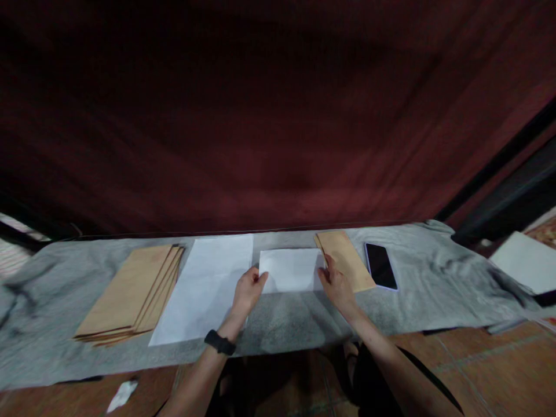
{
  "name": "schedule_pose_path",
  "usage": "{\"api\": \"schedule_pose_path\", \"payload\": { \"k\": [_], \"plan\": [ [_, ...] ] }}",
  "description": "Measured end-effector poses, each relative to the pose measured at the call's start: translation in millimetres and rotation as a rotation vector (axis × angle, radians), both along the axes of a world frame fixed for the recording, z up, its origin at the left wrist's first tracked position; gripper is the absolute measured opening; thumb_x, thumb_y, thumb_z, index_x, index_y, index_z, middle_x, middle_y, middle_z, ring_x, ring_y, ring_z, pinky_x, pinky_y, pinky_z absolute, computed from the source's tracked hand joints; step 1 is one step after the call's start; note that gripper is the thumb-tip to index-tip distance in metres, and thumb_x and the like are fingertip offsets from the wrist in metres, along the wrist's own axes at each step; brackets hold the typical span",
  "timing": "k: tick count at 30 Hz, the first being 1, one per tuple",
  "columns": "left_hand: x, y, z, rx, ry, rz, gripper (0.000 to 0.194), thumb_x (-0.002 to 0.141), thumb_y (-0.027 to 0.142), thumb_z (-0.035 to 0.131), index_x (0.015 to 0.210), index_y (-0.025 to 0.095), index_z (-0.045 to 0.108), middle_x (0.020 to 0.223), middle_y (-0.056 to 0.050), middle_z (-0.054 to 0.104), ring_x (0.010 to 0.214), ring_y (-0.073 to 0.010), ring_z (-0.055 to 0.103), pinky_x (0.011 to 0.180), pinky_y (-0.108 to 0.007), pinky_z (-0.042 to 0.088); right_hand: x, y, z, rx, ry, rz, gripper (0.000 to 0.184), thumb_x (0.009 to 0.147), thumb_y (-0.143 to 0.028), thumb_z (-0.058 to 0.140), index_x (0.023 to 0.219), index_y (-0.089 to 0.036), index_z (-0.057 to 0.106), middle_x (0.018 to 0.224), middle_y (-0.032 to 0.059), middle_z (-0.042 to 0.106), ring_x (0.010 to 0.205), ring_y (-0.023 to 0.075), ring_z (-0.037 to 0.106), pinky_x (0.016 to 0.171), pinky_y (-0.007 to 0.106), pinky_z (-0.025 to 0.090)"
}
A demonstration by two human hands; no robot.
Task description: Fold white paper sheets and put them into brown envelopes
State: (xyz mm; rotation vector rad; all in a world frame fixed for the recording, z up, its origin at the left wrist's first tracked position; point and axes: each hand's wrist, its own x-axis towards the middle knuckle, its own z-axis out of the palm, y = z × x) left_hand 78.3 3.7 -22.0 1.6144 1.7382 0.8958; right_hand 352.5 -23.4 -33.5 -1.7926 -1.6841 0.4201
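Paper, white and oblong, lies lengthwise across the view in front of the person, near the middle of a worktop draped in grey cloth. The left hand pinches its left end, the thumb on top and the other fingers bent in. The right hand grips the opposite end, fingers curled at the edge, close against a smaller envelope of brown paper on that side. Whether the white piece overlaps this envelope or only meets it, I cannot tell. A black wristband circles the left wrist.

To the left, a larger white sheet lies flat, partly hidden by the left hand and forearm; whether it is one sheet or several is unclear. Farther left, big brown envelopes sit in a loosely fanned pile, their right edges stepped. Just right of the smaller envelope rests a phone with a dark screen and a pale purple case.

Dark red fabric hangs behind the worktop. Below, a crumpled white scrap lies at the left on the tiled floor. At the far right shows a pale flat object, too blurred to name.
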Motion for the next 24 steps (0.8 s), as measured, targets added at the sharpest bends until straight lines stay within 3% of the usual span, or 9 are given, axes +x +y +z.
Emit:
{"api": "schedule_pose_path", "payload": {
  "k": [5,9,13,17,21,24],
  "plan": [
    [3.2,4.5,4.3,-0.037,0.222,0.049,0.029,0.088,0.035,0.052,0.063,0.023,0.045,0.056,0.006,0.044,0.058,-0.0130,0.046,0.057,-0.024,0.031,-9.3,3.8,-3.8,0.018,-0.110,-0.010,0.051,0.097,-0.031,0.038,0.144,-0.013,0.041,0.110,0.0147,0.071,0.094,0.0256,0.070,0.084,0.038,0.054],
    [3.9,7.4,4.8,-0.087,0.285,0.051,0.026,0.090,0.034,0.053,0.067,0.022,0.049,0.059,0.004,0.048,0.059,-0.0141,0.050,0.058,-0.025,0.032,-14.2,2.0,-3.3,-0.046,-0.241,-0.018,0.049,0.096,-0.026,0.041,0.143,-0.012,0.044,0.116,0.0163,0.069,0.094,0.0258,0.071,0.081,0.036,0.054],
    [7.1,6.2,8.2,-0.142,0.395,0.048,0.021,0.092,0.037,0.053,0.079,0.022,0.059,0.069,0.000,0.061,0.068,-0.0171,0.060,0.060,-0.027,0.034,-17.1,-6.2,-1.4,-0.097,-0.373,-0.018,0.045,0.097,-0.027,0.041,0.140,-0.016,0.049,0.118,0.0168,0.068,0.093,0.0261,0.071,0.080,0.036,0.054],
    [14.2,2.0,17.5,-0.203,0.526,0.051,0.022,0.096,0.037,0.049,0.097,0.021,0.064,0.086,-0.006,0.072,0.083,-0.0220,0.069,0.065,-0.029,0.041,-21.8,-14.6,-4.7,-0.037,-0.466,-0.005,0.046,0.095,-0.025,0.044,0.139,-0.015,0.052,0.124,0.0199,0.063,0.105,0.0305,0.066,0.088,0.041,0.052],
    [20.4,-1.1,25.1,-0.219,0.585,0.058,0.025,0.097,0.036,0.046,0.108,0.021,0.063,0.096,-0.009,0.075,0.094,-0.0240,0.070,0.072,-0.030,0.046,-30.7,-14.5,-5.8,0.073,-0.404,0.123,0.046,0.096,-0.024,0.043,0.142,-0.017,0.050,0.141,0.0176,0.054,0.127,0.0323,0.053,0.104,0.048,0.045],
    [23.2,-2.5,26.7,-0.232,0.611,0.051,0.027,0.098,0.035,0.045,0.113,0.020,0.061,0.099,-0.011,0.075,0.094,-0.0241,0.071,0.075,-0.031,0.048,-40.8,-11.1,-4.8,0.071,-0.349,0.270,0.048,0.100,-0.030,0.039,0.146,-0.015,0.046,0.154,0.0153,0.042,0.139,0.0299,0.042,0.112,0.048,0.039]
  ]
}}
